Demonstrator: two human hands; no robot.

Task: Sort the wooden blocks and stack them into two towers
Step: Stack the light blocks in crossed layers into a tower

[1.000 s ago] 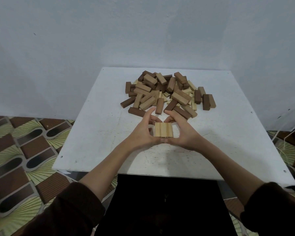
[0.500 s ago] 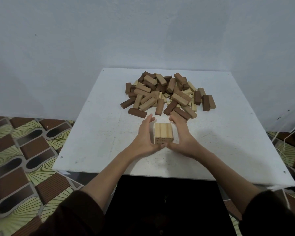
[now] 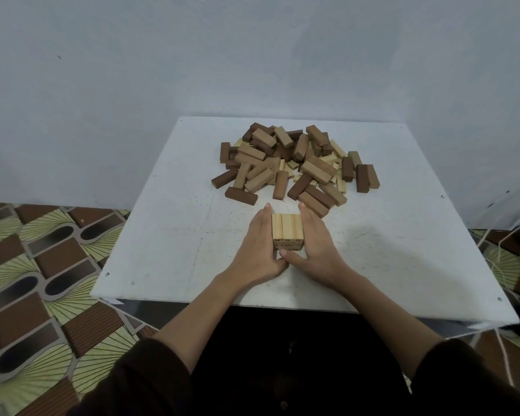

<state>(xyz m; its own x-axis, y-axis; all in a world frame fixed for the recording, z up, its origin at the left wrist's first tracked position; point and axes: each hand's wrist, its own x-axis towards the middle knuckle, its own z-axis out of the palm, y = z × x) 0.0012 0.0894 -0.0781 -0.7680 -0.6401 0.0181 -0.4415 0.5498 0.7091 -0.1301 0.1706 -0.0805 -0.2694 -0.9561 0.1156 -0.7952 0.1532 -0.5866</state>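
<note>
Wooden blocks: the pale stack (image 3: 288, 232) shows 2 layers; left hand (image 3: 257, 247) and right hand (image 3: 318, 244), cupped before, now press flat against its sides, squaring it.

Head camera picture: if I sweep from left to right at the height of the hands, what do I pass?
Patterned floor → white table → left hand → small stack of pale blocks → right hand.
</note>
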